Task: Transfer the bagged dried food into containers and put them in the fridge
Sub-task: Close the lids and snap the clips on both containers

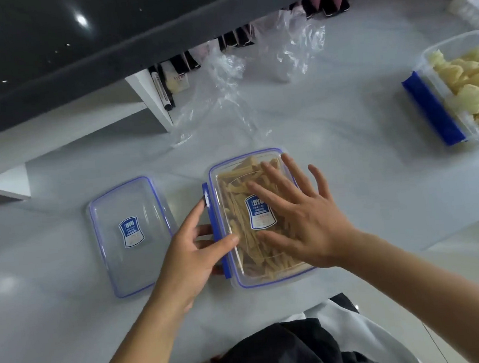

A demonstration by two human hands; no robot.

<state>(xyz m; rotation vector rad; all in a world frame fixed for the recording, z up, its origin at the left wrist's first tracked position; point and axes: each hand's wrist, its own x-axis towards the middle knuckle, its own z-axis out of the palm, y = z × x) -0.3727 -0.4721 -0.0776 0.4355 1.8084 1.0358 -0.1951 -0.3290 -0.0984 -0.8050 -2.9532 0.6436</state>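
Pressing flat with spread fingers, the right hand (299,213) holds the lid (232,182) down on the container's near-far long axis, while the left hand (197,243) pinches its left-side blue latch (216,229).

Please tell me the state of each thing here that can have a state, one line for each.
Middle container: lid on, full of tan sticks, left clasp being closed.
Spare lid: lying loose on the counter.
Right container: open, holding pale pieces.
Plastic bags: empty, crumpled.
Left hand: gripping the clasp.
Right hand: flat, pressing the lid.
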